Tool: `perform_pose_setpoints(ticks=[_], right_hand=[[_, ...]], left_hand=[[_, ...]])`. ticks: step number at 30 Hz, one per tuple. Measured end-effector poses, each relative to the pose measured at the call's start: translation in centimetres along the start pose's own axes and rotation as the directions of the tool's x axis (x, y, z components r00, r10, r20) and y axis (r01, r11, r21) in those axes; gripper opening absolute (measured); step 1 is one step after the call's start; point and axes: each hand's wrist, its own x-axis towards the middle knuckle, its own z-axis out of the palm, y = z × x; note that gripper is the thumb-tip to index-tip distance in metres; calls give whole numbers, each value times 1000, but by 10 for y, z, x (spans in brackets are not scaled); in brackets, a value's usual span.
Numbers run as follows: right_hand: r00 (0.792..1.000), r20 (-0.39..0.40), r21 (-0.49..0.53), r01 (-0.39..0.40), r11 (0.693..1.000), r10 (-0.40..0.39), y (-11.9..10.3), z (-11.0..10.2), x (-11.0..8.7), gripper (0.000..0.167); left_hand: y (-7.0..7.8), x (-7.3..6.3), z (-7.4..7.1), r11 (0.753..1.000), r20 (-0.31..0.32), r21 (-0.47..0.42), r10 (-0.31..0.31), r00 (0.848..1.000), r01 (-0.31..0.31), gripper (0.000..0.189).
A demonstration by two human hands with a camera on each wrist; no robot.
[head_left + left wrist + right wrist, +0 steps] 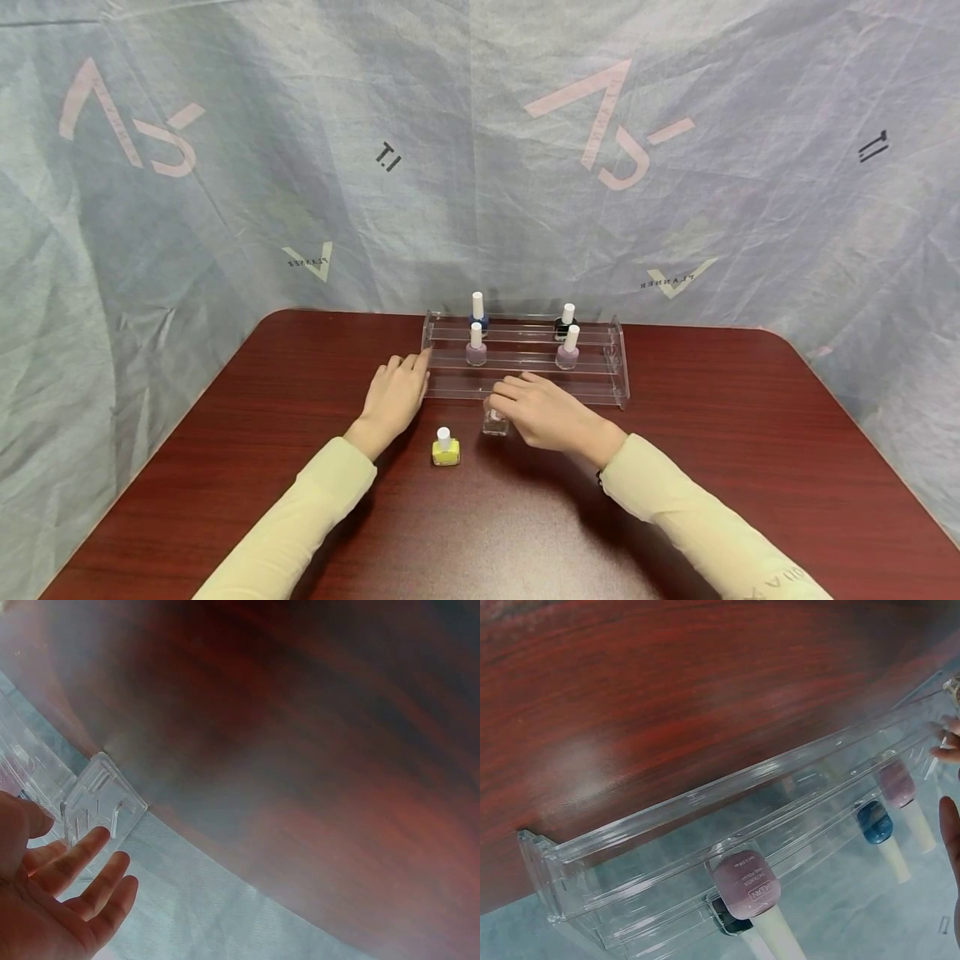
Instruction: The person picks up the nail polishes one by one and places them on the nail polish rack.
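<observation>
My left hand [396, 392] rests its fingertips at the left end of a clear acrylic stepped rack [517, 388]. In the left wrist view its fingers [94, 889] are loosely spread beside the rack's end panel [105, 799]. My right hand [542, 412] pinches a clear nail polish bottle [495, 425] from above, in front of the rack; its cap is mostly hidden by the fingers. A yellow nail polish bottle [446, 452] stands upright on the table between my forearms, nearer to me.
On the rack's middle step stand two mauve nail polish bottles [476, 348], left and right. Behind them are a blue bottle [478, 321] and a black bottle [564, 327]. The brown table [480, 533] ends at a hanging grey cloth [465, 208] behind the rack.
</observation>
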Motion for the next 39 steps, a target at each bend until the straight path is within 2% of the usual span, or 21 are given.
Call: perform_pose_setpoints(ticks=[8, 16, 22, 27, 33, 39], right_hand=[[1000, -11, -8, -11, 1000, 11, 7, 3, 8, 28], [999, -21, 3, -24, 1000, 24, 13, 6, 17, 31], [999, -27, 11, -36, 999, 36, 17, 5, 21, 20], [999, -32, 10, -38, 999, 38, 20, 4, 27, 21], [999, -26, -5, -42, 999, 42, 25, 7, 32, 25], [998, -17, -3, -56, 998, 56, 28, 10, 36, 20]], left_hand=[[-1, -1, 0, 1000, 2, -1, -4, 1000, 4, 40], [0, -3, -1, 1000, -59, -4, 22, 998, -22, 38], [-1, -3, 0, 1000, -29, -3, 6, 1000, -6, 40], [-1, -2, 1, 1000, -1, 1, -5, 1000, 5, 40], [0, -1, 0, 1000, -2, -2, -3, 1000, 3, 40], [0, -1, -2, 1000, -4, 4, 2, 1000, -2, 39]])
